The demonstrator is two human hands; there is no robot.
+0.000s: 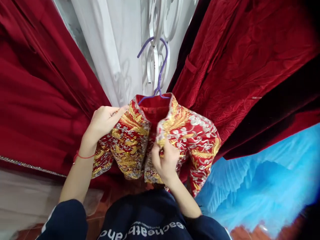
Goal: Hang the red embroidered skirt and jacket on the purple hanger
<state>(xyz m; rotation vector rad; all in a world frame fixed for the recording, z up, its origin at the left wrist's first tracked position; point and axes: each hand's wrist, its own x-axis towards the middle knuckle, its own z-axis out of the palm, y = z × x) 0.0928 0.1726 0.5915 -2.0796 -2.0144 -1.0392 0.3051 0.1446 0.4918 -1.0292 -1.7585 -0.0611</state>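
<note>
A red jacket with gold and silver embroidery (195,136) hangs on a purple hanger (160,71) in front of me. My left hand (103,121) grips the jacket's left shoulder near the collar, fingers closed on the cloth. My right hand (166,160) pinches the front edge of the right panel, low at the opening. The red lining shows inside the collar. The hanger's hook rises free above the collar against the white backdrop.
Dark red garments hang on the left (37,90) and on the right (245,56). A white curtain (117,43) and a white ornamental grille (160,30) stand behind. A bright blue pleated fabric (262,190) lies at the lower right.
</note>
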